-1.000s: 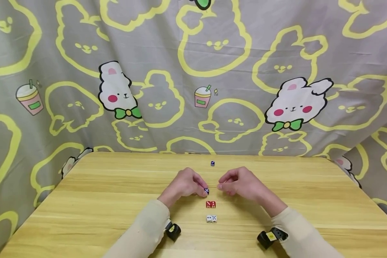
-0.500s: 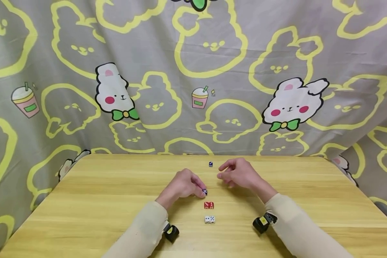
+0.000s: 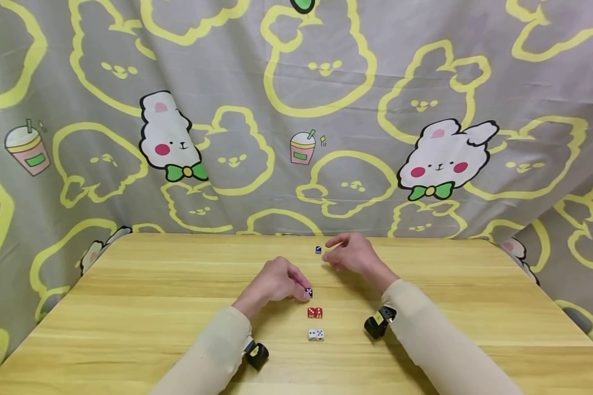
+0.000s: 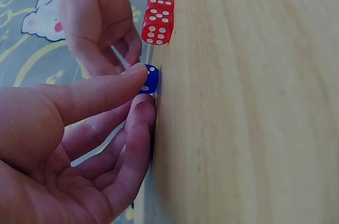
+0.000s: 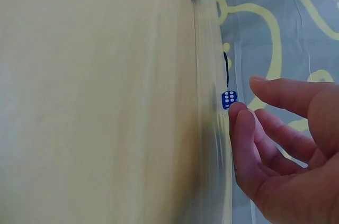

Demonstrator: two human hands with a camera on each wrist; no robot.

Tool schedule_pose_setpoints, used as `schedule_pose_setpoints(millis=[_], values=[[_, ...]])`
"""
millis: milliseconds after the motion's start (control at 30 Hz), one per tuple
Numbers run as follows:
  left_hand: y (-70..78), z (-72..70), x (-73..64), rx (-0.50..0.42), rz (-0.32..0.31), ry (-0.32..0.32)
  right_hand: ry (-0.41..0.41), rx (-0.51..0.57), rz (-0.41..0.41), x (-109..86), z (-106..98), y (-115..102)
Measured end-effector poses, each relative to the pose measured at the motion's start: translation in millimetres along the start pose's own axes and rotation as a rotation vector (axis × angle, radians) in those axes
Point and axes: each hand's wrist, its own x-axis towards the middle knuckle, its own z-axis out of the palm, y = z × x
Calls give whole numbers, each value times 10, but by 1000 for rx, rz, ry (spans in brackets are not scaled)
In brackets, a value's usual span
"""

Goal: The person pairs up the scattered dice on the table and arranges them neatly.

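Note:
In the head view my left hand (image 3: pixel 280 281) holds a blue die (image 3: pixel 309 292) low at the table, behind the red pair. The left wrist view shows thumb and fingertips pinching this blue die (image 4: pixel 152 82). My right hand (image 3: pixel 354 254) is at the back of the table, just right of a second blue die (image 3: pixel 318 249). Thumb and fingers are parted there, and in the right wrist view the far blue die (image 5: pixel 229 100) appears past the fingertips, with nothing held. Two red dice (image 3: pixel 314 312) sit side by side; two white dice (image 3: pixel 315 334) stand nearer me.
The wooden table (image 3: pixel 153 307) carries the dice in a rough line running away from me. A grey patterned curtain (image 3: pixel 257 164) hangs right behind its far edge. Black wrist cameras (image 3: pixel 257 355) are strapped to both sleeves.
My right hand has moved away from the left one, toward the back of the table and up beside the far blue die. The left hand keeps its blue die in nearly the same place.

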Motion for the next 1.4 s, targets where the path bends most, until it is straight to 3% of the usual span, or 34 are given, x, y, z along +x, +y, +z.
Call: schedule_pose_setpoints(millis=[667,1133,1400], values=[[38,17,23,-29,-5,-11,33,-96,26,265,64,-25],[18,-2,-31,-21,-6,3,52,-114,8,336,142,8],[26,-13,-34,-13,-9,1,47,-189,3,343,144,-33]])
